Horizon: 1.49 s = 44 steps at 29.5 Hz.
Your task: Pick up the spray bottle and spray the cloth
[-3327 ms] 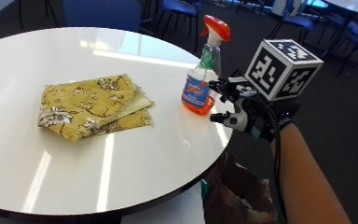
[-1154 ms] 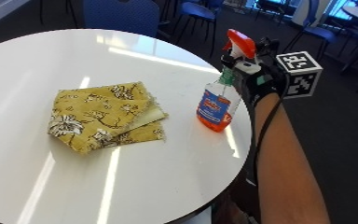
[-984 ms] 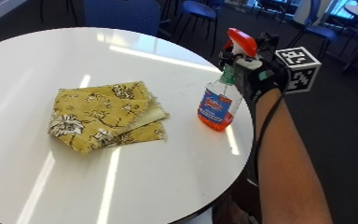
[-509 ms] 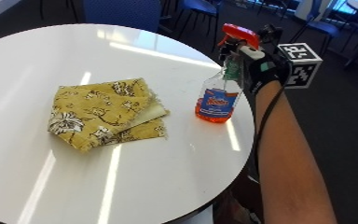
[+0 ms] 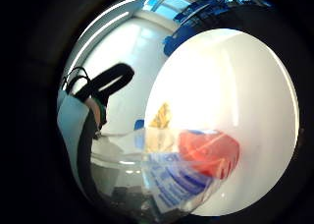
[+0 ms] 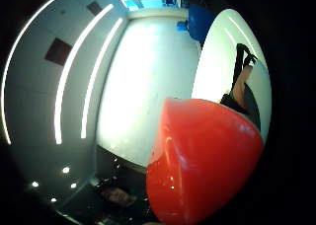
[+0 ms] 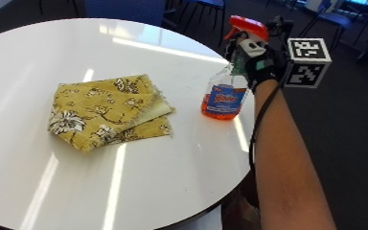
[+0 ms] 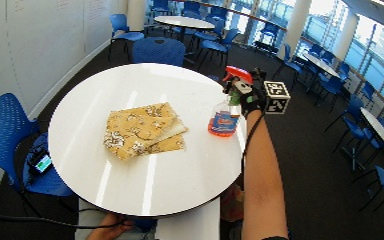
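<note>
Orange liquid: it fills the low part of the spray bottle (image 7: pixel 225 93), which has a clear body, a blue and red label and a red spray head on top.
Bottle place: it is at the right edge of the round white table (image 7: pixel 75 52), standing almost straight up. I cannot tell if its bottom touches the table or is just above it.
Bottle nozzle: it points toward the left, over the table.
Right hand (image 7: pixel 260 62): the black glove is curled around the neck of the bottle, just under the red head. The fingers wrap round it from the right side.
Arm: the bare arm reaches in from the near right edge of the table up to the bottle.
Palm views: the red spray head (image 6: pixel 207 161) fills much of the thumb side view. The little finger side view looks down the bottle (image 5: pixel 191 170) at its label and orange liquid, with the white table (image 5: pixel 230 86) and a bit of the cloth (image 5: pixel 161 117) past it.
Cloth (image 7: pixel 107 112): it is yellow with a flower print, folded and flat on the table. It lies to the left of the bottle, near it but not touching.
Wide view: the bottle (image 8: pixel 224 117), hand (image 8: pixel 250 100), cloth (image 8: pixel 142 130) and table (image 8: pixel 145 185) sit the same way there.
Around the table: blue chairs (image 8: pixel 9 135) stand on a dark floor.
</note>
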Tool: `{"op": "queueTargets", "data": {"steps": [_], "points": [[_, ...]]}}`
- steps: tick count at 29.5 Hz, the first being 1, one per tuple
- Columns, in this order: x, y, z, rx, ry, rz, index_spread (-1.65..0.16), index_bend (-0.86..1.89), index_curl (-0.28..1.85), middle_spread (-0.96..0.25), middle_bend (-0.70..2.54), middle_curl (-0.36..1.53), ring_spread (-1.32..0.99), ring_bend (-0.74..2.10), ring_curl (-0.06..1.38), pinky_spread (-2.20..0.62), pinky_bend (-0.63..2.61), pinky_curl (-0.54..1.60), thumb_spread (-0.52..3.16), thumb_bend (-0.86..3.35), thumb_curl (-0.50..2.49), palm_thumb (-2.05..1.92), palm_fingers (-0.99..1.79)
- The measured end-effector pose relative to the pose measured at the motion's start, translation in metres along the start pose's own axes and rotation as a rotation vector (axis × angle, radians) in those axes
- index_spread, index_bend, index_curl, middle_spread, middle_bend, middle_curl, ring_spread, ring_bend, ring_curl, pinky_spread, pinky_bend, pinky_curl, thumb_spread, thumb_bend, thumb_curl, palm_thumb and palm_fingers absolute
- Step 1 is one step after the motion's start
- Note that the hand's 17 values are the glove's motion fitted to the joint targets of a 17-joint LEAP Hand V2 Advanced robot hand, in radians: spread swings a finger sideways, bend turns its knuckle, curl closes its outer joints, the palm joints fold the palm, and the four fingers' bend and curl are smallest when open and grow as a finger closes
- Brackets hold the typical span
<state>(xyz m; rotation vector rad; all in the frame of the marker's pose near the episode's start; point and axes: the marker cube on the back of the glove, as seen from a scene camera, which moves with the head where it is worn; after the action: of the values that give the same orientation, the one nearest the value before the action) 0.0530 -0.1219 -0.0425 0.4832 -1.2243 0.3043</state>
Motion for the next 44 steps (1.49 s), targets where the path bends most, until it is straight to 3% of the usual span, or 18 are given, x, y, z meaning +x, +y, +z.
{"op": "queueTargets", "data": {"steps": [8,24,36,44], "points": [[-0.016,-0.004,0.006,0.083,0.041,-0.077,-0.31,0.26,0.48,-0.25,0.49,0.48,-0.23,0.54,0.44,-0.27,0.36,0.35,0.37,-0.03,0.64,0.92,1.41],[0.000,0.004,0.007,0.065,0.045,-0.049,-0.31,0.28,0.51,-0.23,0.55,0.49,-0.21,0.60,0.45,-0.30,0.38,0.37,0.29,-0.03,0.70,0.91,1.41],[-0.049,0.006,0.032,-0.090,0.626,-0.276,-0.30,0.28,0.52,-0.22,0.56,0.49,-0.20,0.60,0.45,-0.30,0.42,0.39,0.26,-0.03,0.74,0.92,1.40],[-0.061,0.009,0.057,-0.210,0.699,-0.312,-0.30,0.27,0.52,-0.21,0.55,0.49,-0.19,0.60,0.45,-0.27,0.50,0.43,0.24,-0.03,0.75,0.94,1.40]]}}
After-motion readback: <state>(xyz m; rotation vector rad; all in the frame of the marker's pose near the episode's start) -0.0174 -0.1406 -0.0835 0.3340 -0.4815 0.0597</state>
